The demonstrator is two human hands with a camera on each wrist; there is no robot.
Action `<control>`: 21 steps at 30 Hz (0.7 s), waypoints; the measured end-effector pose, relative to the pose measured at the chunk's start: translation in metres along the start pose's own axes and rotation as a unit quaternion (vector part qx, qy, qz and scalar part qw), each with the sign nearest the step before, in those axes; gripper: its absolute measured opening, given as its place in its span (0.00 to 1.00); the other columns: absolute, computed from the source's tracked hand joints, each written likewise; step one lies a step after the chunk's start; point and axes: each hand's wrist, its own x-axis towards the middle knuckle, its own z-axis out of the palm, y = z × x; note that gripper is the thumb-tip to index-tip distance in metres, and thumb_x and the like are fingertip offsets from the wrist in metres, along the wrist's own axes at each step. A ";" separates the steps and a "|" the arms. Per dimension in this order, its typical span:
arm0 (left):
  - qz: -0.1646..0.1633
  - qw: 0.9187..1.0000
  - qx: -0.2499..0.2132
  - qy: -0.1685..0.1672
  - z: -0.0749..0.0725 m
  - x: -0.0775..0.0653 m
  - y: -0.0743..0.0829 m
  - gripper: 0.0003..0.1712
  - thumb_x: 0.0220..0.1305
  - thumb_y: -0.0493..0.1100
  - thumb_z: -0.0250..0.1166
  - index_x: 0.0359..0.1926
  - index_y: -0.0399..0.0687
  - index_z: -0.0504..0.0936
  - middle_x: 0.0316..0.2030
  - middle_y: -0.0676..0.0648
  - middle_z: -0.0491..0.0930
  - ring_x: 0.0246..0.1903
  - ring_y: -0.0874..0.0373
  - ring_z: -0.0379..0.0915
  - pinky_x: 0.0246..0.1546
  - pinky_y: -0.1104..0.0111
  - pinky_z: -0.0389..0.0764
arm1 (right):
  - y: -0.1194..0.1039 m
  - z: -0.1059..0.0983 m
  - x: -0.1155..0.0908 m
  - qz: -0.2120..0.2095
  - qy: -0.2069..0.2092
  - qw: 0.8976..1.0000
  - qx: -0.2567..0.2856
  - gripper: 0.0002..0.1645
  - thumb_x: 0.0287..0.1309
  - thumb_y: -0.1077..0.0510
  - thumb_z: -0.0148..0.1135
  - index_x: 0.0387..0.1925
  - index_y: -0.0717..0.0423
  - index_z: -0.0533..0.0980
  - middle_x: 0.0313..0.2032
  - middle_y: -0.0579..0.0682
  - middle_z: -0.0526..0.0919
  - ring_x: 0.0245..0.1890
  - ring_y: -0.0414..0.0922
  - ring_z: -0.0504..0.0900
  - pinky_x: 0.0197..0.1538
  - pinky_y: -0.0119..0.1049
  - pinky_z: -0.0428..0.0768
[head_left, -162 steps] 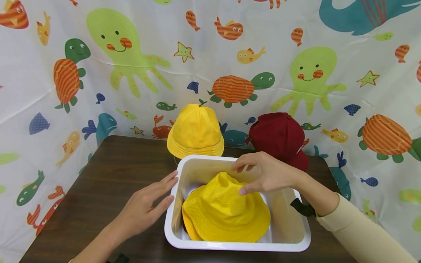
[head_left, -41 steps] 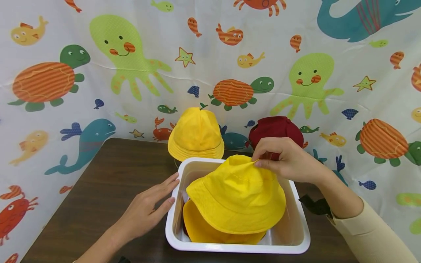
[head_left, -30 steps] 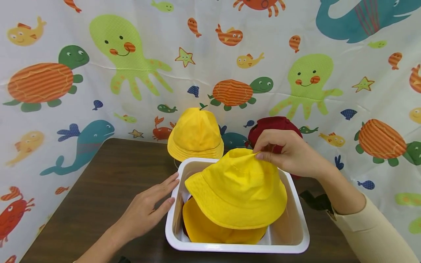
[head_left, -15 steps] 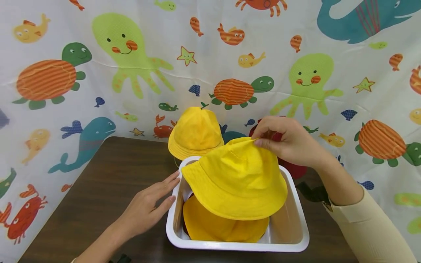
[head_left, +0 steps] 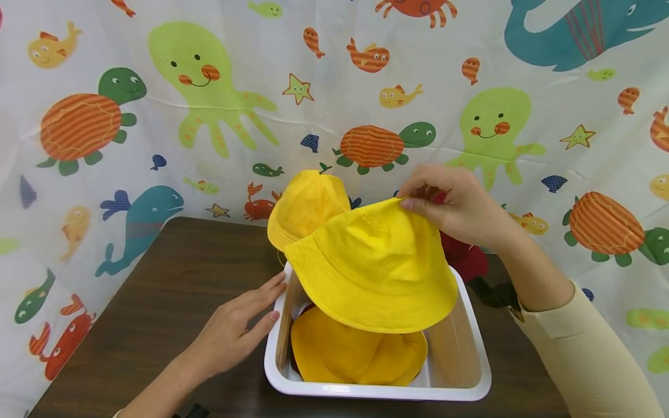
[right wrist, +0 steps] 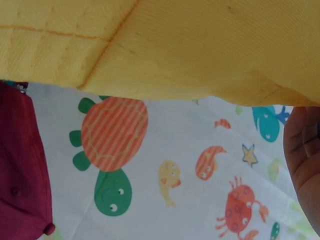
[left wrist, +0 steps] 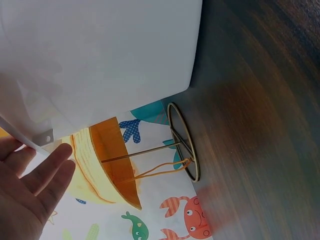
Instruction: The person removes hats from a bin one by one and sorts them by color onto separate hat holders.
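My right hand [head_left: 455, 203] pinches the crown of a yellow bucket hat [head_left: 376, 273], which hangs tilted over a white plastic tub [head_left: 455, 393]. In the right wrist view the bucket hat [right wrist: 175, 50] fills the top, with part of my right hand [right wrist: 305, 160] at the edge. A second yellow hat [head_left: 360, 354] lies in the tub, with a bit of dark red beneath it at the left. My left hand [head_left: 235, 325] rests with straight fingers against the tub's left rim; the left wrist view shows this hand [left wrist: 30, 190] beside the tub's outer wall [left wrist: 110, 55].
Behind the tub, another yellow hat [head_left: 308, 203] with a small green sprout sits on a wire stand [left wrist: 182, 142]. A dark red cap [head_left: 462, 252] stands at the back right, partly hidden by my right hand. A sea-animal curtain [head_left: 251, 64] hangs behind the dark wooden table [head_left: 172, 278].
My right hand has taken hold of the upper bucket hat and raised it out of the tub, uncovering the second yellow hat. My left hand stays at the rim.
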 end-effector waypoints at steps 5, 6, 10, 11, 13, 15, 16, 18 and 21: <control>0.001 1.000 0.001 0.003 0.000 0.001 -0.001 0.33 0.73 0.41 0.66 0.76 0.52 0.71 0.76 0.55 0.67 0.68 0.52 0.73 0.62 0.50 0.78 | 0.003 0.000 0.007 0.007 0.014 1.000 -0.007 0.11 0.61 0.76 0.68 0.37 0.59 0.83 0.34 0.43 0.84 0.32 0.42 0.77 0.35 0.30 0.78; 0.000 1.000 0.002 0.003 0.000 0.000 -0.001 0.33 0.73 0.41 0.66 0.77 0.52 0.71 0.76 0.55 0.67 0.68 0.52 0.73 0.63 0.52 0.78 | 0.004 0.001 0.009 0.006 0.018 1.000 -0.007 0.11 0.61 0.76 0.67 0.37 0.59 0.83 0.34 0.43 0.84 0.33 0.42 0.77 0.36 0.30 0.78; -0.001 1.000 0.004 0.004 0.001 -0.002 -0.003 0.34 0.72 0.41 0.66 0.77 0.53 0.71 0.77 0.55 0.66 0.68 0.52 0.73 0.67 0.61 0.74 | 0.009 0.002 0.015 0.004 0.035 0.999 -0.009 0.09 0.61 0.76 0.67 0.38 0.62 0.82 0.35 0.48 0.84 0.35 0.42 0.77 0.39 0.29 0.79; 0.000 1.000 0.003 0.005 0.001 -0.002 -0.004 0.34 0.72 0.41 0.66 0.77 0.53 0.71 0.77 0.55 0.66 0.69 0.52 0.73 0.68 0.66 0.71 | 0.010 0.003 0.016 0.004 0.042 0.999 -0.010 0.09 0.61 0.76 0.67 0.38 0.63 0.82 0.36 0.49 0.84 0.35 0.42 0.77 0.40 0.29 0.79; 0.006 1.000 0.002 0.008 0.001 -0.001 -0.004 0.34 0.72 0.41 0.66 0.77 0.52 0.71 0.76 0.54 0.67 0.68 0.52 0.73 0.70 0.73 0.66 | 0.013 0.003 0.018 0.007 0.056 0.998 -0.012 0.08 0.62 0.77 0.66 0.38 0.64 0.82 0.36 0.51 0.84 0.36 0.42 0.78 0.40 0.29 0.79; 0.011 1.000 0.000 0.012 0.001 0.000 -0.005 0.34 0.72 0.40 0.66 0.77 0.52 0.71 0.76 0.54 0.67 0.68 0.52 0.73 0.70 0.79 0.58 | 0.015 0.003 0.021 0.010 0.071 0.997 -0.015 0.08 0.62 0.77 0.66 0.38 0.65 0.81 0.37 0.53 0.84 0.36 0.42 0.78 0.41 0.29 0.79; 0.013 1.000 -0.001 0.014 0.001 0.001 -0.005 0.34 0.71 0.40 0.67 0.77 0.52 0.71 0.76 0.54 0.67 0.68 0.52 0.73 0.70 0.80 0.56 | 0.016 0.003 0.023 0.014 0.079 0.997 -0.015 0.07 0.62 0.77 0.65 0.39 0.66 0.81 0.37 0.54 0.84 0.36 0.42 0.78 0.41 0.29 0.78; 0.014 1.000 -0.002 0.015 0.000 0.002 -0.006 0.34 0.71 0.40 0.67 0.77 0.52 0.71 0.76 0.54 0.67 0.68 0.52 0.73 0.70 0.81 0.55 | 0.018 0.003 0.025 0.020 0.093 0.995 -0.016 0.07 0.63 0.76 0.65 0.39 0.66 0.82 0.37 0.54 0.84 0.36 0.42 0.77 0.41 0.30 0.77; 0.012 1.000 -0.003 0.015 -0.001 0.003 -0.006 0.34 0.71 0.40 0.67 0.76 0.52 0.71 0.76 0.54 0.67 0.68 0.52 0.73 0.70 0.80 0.56 | 0.020 0.003 0.029 0.023 0.110 0.994 -0.011 0.06 0.63 0.76 0.65 0.39 0.67 0.82 0.36 0.54 0.83 0.35 0.42 0.76 0.39 0.30 0.76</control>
